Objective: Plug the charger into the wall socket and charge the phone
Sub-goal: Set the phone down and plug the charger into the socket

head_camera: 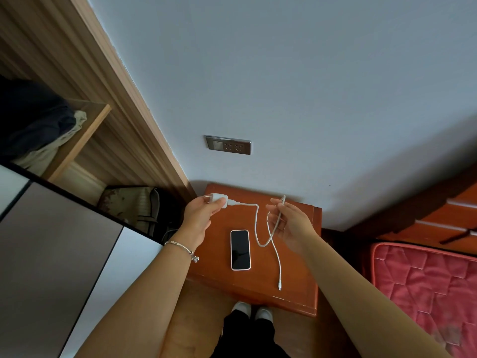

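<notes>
Left hand (200,211) pinching charger (219,199) (prongs partly hidden), right hand (291,220) loosely holding cable (268,241) above phone (240,249)

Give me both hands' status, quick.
Left hand: closed on the charger.
Right hand: fingers loosely curled around the cable.
</notes>
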A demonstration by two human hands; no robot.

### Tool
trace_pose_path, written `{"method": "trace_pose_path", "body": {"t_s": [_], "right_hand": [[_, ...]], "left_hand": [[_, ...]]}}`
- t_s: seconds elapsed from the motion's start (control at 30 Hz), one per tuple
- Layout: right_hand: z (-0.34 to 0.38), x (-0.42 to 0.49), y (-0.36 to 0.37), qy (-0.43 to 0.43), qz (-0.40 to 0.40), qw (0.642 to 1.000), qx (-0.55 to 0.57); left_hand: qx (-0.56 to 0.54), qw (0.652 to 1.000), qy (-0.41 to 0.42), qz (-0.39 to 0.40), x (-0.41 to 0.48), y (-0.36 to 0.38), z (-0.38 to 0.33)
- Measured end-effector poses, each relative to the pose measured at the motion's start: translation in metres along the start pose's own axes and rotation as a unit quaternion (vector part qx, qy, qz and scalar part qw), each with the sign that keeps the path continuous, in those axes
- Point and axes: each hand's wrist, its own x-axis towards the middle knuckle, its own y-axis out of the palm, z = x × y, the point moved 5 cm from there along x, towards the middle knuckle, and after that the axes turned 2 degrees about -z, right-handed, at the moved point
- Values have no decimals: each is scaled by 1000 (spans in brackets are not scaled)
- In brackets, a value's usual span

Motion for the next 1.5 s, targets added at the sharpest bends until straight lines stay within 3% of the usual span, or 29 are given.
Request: {"method": "trace_pose_path", "body": {"t_s": [0.2,0.4,0.67,0.97,1.17,1.5], "right_hand": [[-5,-2,13,-9,5,1000,9],[-10,3,25,-13,-15,1000,6],[-19,20,75,-21,-44,996,76],[-37,30,101,-37,-68,989,128],[-27,65,100,-45,-79,985,144],[-14,117,98,-66,-48,990,118]], "left_hand": [[47,998,22,31,5,-7,-11],[3,999,27,17,28,-22,-30],[17,994,33,101,69,-33,-61],[37,995,27,89,122,-39,-67],[5,995,-15,101,164,-18,-62],[46,981,-83,170,230,37,-36]]}}
